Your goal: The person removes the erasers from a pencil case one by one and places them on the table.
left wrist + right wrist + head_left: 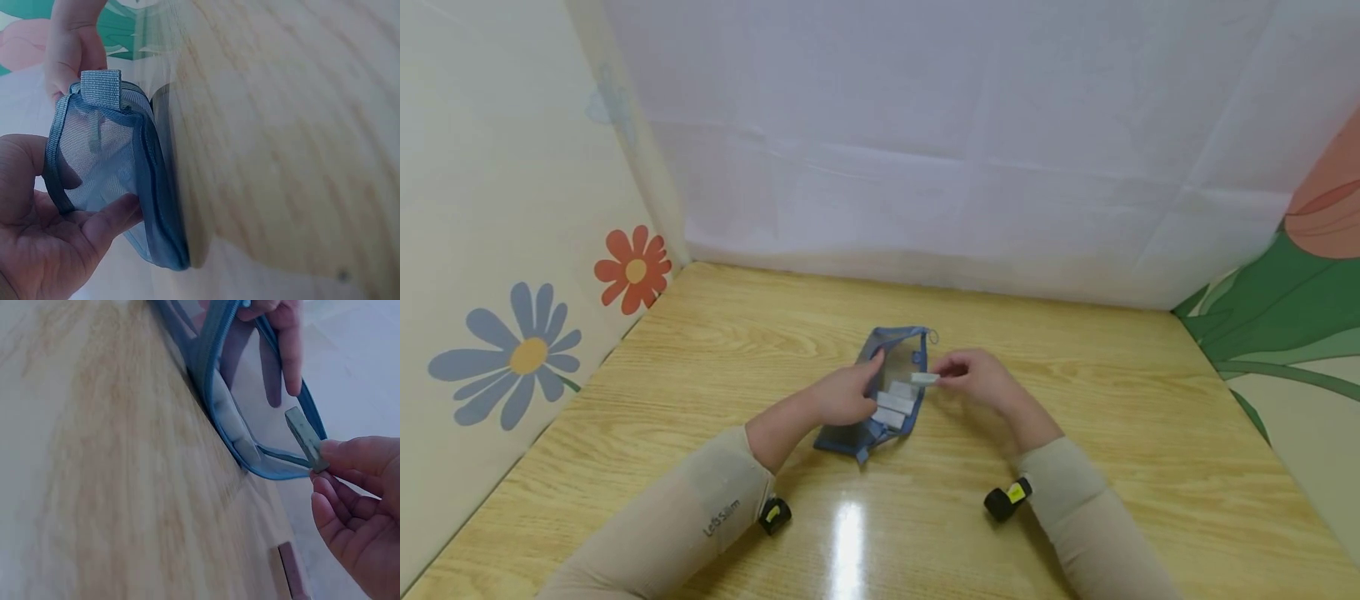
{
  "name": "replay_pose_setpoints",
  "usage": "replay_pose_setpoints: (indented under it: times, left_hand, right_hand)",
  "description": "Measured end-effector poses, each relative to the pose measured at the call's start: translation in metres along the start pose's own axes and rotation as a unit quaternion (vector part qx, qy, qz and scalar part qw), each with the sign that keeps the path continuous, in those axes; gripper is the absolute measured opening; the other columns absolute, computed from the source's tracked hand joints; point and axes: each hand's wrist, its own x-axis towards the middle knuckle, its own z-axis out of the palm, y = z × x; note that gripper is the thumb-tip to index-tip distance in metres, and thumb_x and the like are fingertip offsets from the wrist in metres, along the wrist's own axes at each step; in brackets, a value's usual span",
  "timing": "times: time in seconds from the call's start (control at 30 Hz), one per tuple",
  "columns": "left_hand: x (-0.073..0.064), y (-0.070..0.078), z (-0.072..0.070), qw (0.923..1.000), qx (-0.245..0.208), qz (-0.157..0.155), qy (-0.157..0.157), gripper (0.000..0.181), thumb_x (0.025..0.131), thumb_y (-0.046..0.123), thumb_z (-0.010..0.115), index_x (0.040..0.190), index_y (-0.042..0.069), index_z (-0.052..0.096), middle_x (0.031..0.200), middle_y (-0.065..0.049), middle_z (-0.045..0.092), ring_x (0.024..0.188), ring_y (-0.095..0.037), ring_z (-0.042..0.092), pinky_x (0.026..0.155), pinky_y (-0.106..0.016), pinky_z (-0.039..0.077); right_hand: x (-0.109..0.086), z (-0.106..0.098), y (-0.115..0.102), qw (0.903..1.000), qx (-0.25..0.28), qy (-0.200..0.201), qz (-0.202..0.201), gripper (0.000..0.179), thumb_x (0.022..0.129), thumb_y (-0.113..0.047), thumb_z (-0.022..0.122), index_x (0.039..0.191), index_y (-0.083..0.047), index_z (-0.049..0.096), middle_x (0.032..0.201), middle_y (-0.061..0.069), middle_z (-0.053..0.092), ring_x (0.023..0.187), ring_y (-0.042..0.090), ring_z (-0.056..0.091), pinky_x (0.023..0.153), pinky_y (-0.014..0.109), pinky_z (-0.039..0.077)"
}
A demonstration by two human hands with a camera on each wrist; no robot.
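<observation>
A blue mesh zipper pouch stands with its mouth spread on the table, facing my right hand. My left hand grips its rim, with the thumb on one side and fingers inside the mesh, as the left wrist view shows. Several whitish rectangular pieces lie in the pouch. Between thumb and fingertips, my right hand pinches a small pale green rectangular block by one end. The block's other end points into the pouch's open mouth.
The wood-grain table spreads around the pouch. A white cloth hangs along its back edge, and flower-printed panels border the sides. Each wrist carries a small black camera.
</observation>
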Motion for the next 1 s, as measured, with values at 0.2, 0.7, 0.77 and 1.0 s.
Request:
replay_pose_setpoints:
  times: [0.2, 0.7, 0.77, 1.0]
  left_hand:
    - [0.002, 0.0, 0.0, 0.9999, -0.009, -0.008, -0.001, 0.083, 0.08, 0.01, 0.054, 0.145, -0.001, 0.004, 0.145, -0.019, 0.03, 0.065, -0.019, 0.046, 0.071, -0.032, 0.043]
    - [0.005, -0.003, 0.002, 0.9994, -0.021, -0.025, -0.006, 0.083, 0.081, 0.01, 0.053, 0.146, 0.004, 0.002, 0.12, -0.016, 0.051, 0.047, -0.011, 0.034, 0.051, -0.028, 0.039]
    - [0.005, -0.003, 0.002, 0.9995, -0.019, -0.024, -0.003, 0.083, 0.081, 0.01, 0.053, 0.146, 0.004, 0.003, 0.132, -0.015, 0.044, 0.049, -0.012, 0.036, 0.053, -0.029, 0.04]
    - [0.006, -0.003, 0.002, 0.9996, -0.013, -0.024, -0.002, 0.083, 0.08, 0.01, 0.053, 0.146, 0.003, 0.003, 0.145, -0.015, 0.032, 0.054, -0.014, 0.039, 0.058, -0.03, 0.04]
  right_hand:
    - [-0.006, -0.015, 0.009, 0.9998, 0.008, 0.015, 0.009, 0.015, 0.081, -0.013, 0.067, 0.095, -0.01, 0.069, 0.087, 0.002, 0.064, 0.081, 0.016, 0.057, 0.073, 0.031, 0.047]
    - [-0.019, -0.048, 0.036, 0.9957, 0.018, 0.076, 0.049, 0.024, 0.082, -0.017, 0.066, 0.103, -0.005, 0.066, 0.1, 0.01, 0.064, 0.093, 0.024, 0.056, 0.08, 0.036, 0.045]
    - [-0.021, -0.051, 0.038, 0.9949, 0.02, 0.082, 0.056, 0.024, 0.082, -0.018, 0.066, 0.103, -0.006, 0.066, 0.1, 0.01, 0.064, 0.092, 0.023, 0.056, 0.079, 0.035, 0.045]
    - [-0.027, -0.054, 0.044, 0.9932, 0.019, 0.09, 0.071, 0.025, 0.082, -0.017, 0.066, 0.102, -0.003, 0.065, 0.099, 0.011, 0.063, 0.092, 0.024, 0.055, 0.081, 0.036, 0.043]
